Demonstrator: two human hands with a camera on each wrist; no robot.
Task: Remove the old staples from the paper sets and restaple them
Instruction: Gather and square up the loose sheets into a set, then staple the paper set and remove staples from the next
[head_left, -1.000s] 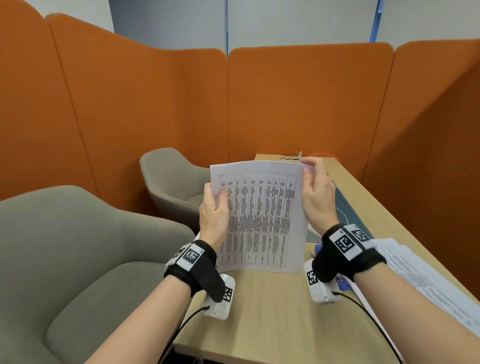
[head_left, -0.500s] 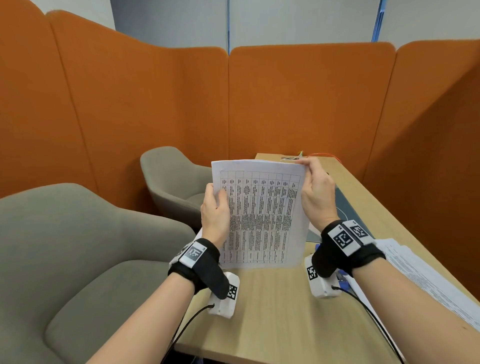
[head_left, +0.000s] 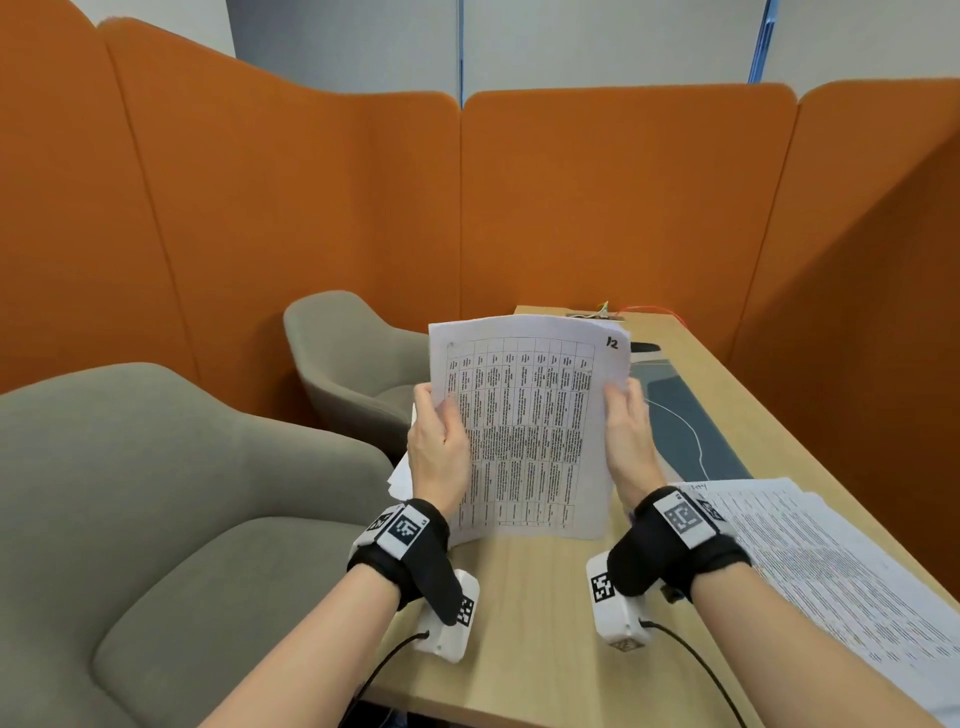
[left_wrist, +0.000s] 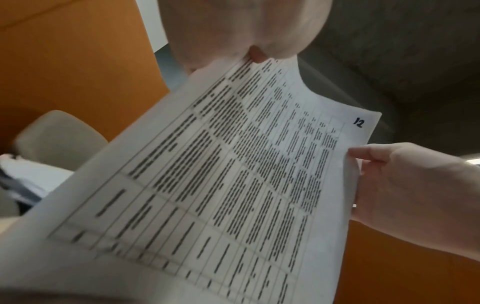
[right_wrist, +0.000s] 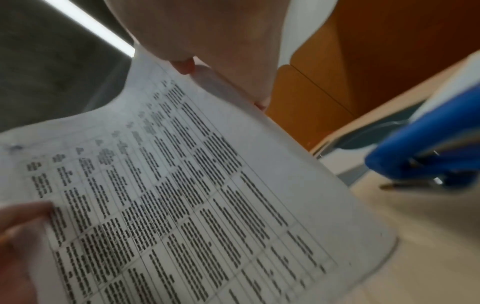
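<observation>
White paper set printed with a black-lined grid of dense black text, "12" handwritten in black; pale wood surface; blue stapler; orange partition panels; grey-beige armchairs; black wrist straps with black-and-white square markers

Black wrist straps carry white tagged cameras.

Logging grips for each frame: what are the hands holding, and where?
Both grip one paper set: left hand on its left edge, right hand on its right edge.
</observation>
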